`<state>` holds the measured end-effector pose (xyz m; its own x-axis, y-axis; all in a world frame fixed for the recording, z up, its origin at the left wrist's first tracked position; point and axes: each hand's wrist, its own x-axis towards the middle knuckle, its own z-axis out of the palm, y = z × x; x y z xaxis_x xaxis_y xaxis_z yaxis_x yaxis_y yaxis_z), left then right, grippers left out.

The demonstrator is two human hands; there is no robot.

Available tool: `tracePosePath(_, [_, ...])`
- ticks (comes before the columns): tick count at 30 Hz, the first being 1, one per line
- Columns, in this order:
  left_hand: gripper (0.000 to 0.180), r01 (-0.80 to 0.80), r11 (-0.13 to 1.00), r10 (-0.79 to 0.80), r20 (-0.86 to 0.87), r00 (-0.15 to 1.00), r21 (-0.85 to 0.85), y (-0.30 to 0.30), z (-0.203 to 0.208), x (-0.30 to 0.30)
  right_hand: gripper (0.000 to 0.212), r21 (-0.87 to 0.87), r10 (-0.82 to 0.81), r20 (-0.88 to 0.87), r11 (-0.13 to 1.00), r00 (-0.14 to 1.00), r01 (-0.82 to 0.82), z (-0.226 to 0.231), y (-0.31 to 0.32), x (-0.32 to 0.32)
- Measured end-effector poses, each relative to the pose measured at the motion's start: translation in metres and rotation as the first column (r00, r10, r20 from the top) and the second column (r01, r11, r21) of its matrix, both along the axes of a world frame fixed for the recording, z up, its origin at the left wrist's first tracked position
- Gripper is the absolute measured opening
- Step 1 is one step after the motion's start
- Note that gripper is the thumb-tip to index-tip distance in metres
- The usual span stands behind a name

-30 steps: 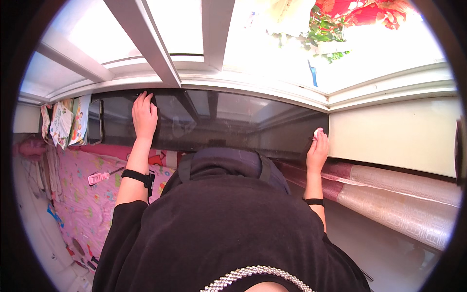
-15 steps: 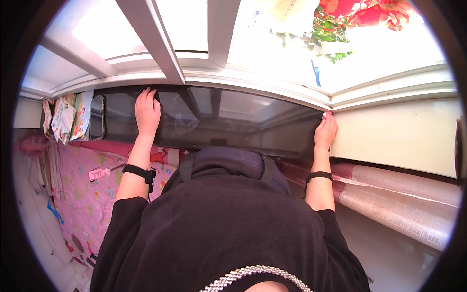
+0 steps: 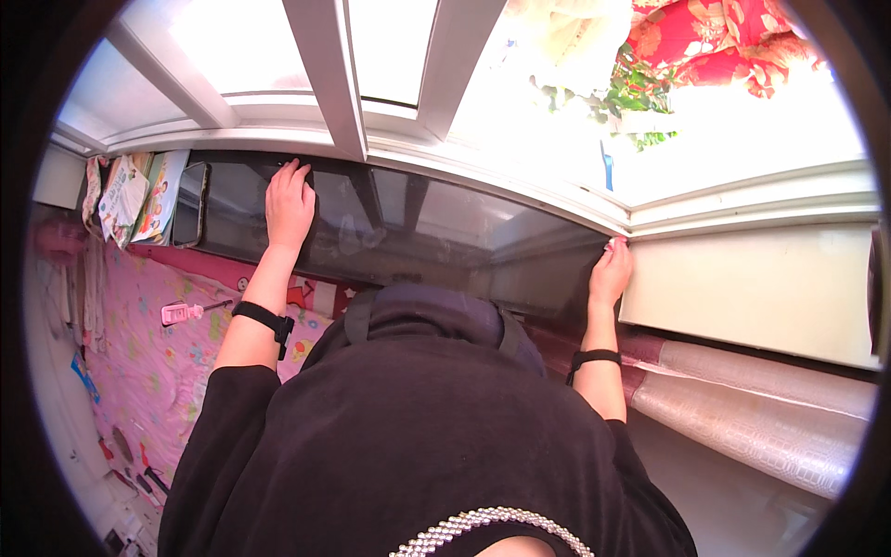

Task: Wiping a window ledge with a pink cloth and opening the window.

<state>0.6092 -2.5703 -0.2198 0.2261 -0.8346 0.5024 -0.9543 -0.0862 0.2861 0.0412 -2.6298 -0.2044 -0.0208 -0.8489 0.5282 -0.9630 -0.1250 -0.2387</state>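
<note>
A dark, glossy windowsill (image 3: 445, 241) runs across in front of me. My left hand (image 3: 290, 209) lies on its left part with the fingers stretched toward the white window frame (image 3: 348, 144). A dark speck shows by those fingertips, too small to name. At the sill's right end, my right hand (image 3: 610, 274) has its fingers curled in at the frame's corner. A small pinkish-white bit shows at its fingertips; I cannot make out what it is. Each wrist wears a black band.
Left of my left hand lie a phone (image 3: 190, 204) and a stack of books (image 3: 153, 200). Pink patterned bedding (image 3: 139, 343) with a pink object (image 3: 181, 313) is below. A pale panel (image 3: 742, 288) and a gathered curtain (image 3: 742, 399) are at right. Leaves (image 3: 640, 102) show beyond the glass.
The whole view has tilted slightly, shifting the sill and frame in the picture. My left hand keeps its place on the sill; my right hand sits slightly nearer and further left by the corner.
</note>
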Motion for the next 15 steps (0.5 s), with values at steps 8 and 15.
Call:
tracePosePath(8, [0.029,0.024,1.0,-0.024,0.023,0.999,-0.017,0.001,0.003,-0.007,0.035,0.081,0.206,-0.016,0.976,0.978,-0.204,0.003,0.019,0.108])
tracePosePath(15, [0.032,0.021,1.0,-0.022,0.035,0.999,0.013,0.001,0.009,-0.008,0.035,0.103,0.427,0.103,0.894,0.898,-0.436,0.016,0.022,0.176])
